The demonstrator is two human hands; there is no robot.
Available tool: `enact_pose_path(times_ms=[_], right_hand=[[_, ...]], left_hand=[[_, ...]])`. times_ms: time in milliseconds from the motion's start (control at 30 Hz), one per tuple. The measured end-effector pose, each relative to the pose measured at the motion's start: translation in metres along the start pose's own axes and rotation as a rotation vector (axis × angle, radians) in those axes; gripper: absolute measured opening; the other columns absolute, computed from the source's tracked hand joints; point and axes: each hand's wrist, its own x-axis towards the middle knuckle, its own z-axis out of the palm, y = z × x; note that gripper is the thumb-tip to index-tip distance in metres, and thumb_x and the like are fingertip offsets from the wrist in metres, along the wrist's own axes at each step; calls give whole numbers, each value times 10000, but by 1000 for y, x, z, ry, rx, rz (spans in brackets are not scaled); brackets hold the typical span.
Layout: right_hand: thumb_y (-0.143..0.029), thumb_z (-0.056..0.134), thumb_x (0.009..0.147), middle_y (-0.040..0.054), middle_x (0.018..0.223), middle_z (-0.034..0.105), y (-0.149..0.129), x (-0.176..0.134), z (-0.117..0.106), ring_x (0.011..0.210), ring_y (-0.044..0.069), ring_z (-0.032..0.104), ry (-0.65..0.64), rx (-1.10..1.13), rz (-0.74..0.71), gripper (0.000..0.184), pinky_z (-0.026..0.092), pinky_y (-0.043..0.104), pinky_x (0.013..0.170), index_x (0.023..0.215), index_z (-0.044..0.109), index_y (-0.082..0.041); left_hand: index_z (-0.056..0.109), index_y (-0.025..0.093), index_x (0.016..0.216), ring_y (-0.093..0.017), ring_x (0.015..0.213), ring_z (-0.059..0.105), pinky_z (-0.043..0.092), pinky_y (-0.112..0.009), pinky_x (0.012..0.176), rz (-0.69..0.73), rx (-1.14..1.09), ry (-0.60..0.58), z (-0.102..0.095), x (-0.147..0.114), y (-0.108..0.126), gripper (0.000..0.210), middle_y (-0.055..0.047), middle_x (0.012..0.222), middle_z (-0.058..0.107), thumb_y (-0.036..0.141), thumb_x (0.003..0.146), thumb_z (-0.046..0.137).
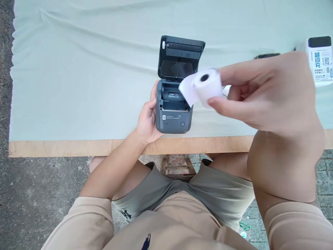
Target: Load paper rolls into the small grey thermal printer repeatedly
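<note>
A dark grey label printer stands near the table's front edge with its lid raised. The roll bay inside shows a small printed sticker and holds no roll. My left hand is wrapped round the printer's left side, its fingers partly hidden behind the body. Above and to the right, my right hand pinches a white paper roll between thumb and fingers. The roll's dark core faces up toward me, and a loose paper end sticks out to the left, overlapping the printer's right edge in view.
A pale green cloth covers the table, with a bare wooden edge along the front. At the far right stands a white box-shaped item with a black top and blue characters. A dark object lies partly behind my right hand.
</note>
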Motion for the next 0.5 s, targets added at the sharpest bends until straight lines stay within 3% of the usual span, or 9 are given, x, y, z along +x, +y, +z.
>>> enact_pose_path(times_ms=[67, 167, 267, 400, 500], right_hand=[[-277, 802, 795, -42, 558, 452, 14, -6, -7, 541, 113, 392, 66, 145, 64, 111, 257, 307, 510, 887, 853, -310], [-306, 845, 798, -2, 734, 649, 39, -5, -13, 775, 208, 625, 138, 246, 149, 49, 481, 360, 677, 780, 800, -295], [-207, 794, 844, 19, 875, 741, 62, 4, -11, 868, 225, 666, 147, 290, 250, 42, 527, 398, 804, 834, 806, -246], [-93, 716, 875, 31, 863, 777, 78, 20, 4, 808, 188, 690, 91, 183, 504, 175, 544, 375, 813, 957, 838, -189], [-102, 703, 865, 20, 854, 777, 82, 28, 15, 830, 207, 723, 23, -27, 488, 176, 553, 364, 787, 925, 811, -227]], left_hand=[[510, 404, 1584, -274, 1084, 821, 682, -405, 856, -44, 11, -12, -1, 1, 1, 568, 7, 1262, 831, 394, 1016, 487], [503, 356, 1600, -303, 1044, 825, 667, -424, 801, -81, 37, -24, -1, 1, 3, 587, -39, 1248, 836, 448, 1021, 460], [522, 319, 1592, -308, 1032, 826, 657, -424, 793, -114, 34, -15, 0, 0, 5, 594, -63, 1234, 839, 493, 1028, 452], [527, 349, 1587, -303, 1032, 827, 659, -429, 801, -87, 29, 9, 1, 0, 5, 569, -39, 1231, 841, 479, 1039, 440], [531, 348, 1588, -307, 1063, 824, 664, -441, 830, -71, 44, 26, 1, 1, 4, 563, -36, 1224, 842, 471, 1051, 412]])
